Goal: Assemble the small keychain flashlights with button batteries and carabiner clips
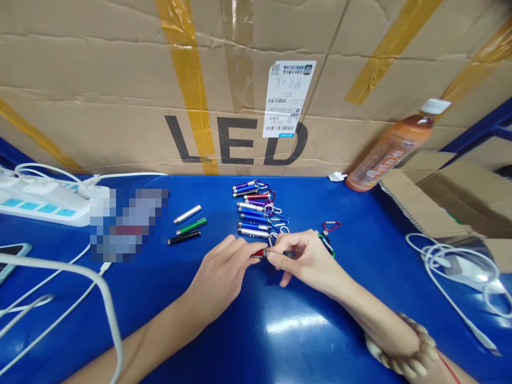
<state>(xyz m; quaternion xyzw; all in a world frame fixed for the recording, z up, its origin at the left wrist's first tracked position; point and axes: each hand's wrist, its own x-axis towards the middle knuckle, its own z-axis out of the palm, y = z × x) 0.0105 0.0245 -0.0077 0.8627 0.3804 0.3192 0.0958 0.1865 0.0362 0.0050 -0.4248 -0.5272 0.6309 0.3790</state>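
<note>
My left hand (224,274) and my right hand (306,258) meet over the blue table (280,325), both pinching a small red keychain flashlight (260,253) between their fingertips. Just beyond them lies a row of several small flashlights (256,210) in blue, purple, red and silver, with carabiner clips attached. A loose red carabiner (331,225) lies to the right of the row, and a green one (328,244) shows behind my right hand. Left of the row lie three loose tubes: silver (187,214), green (192,225) and black (184,237).
A large cardboard box marked LED (240,90) stands along the back. An orange drink bottle (394,146) leans against an open carton (444,197) at right. A power strip (40,202), white cables (452,266) and a phone (12,256) lie around.
</note>
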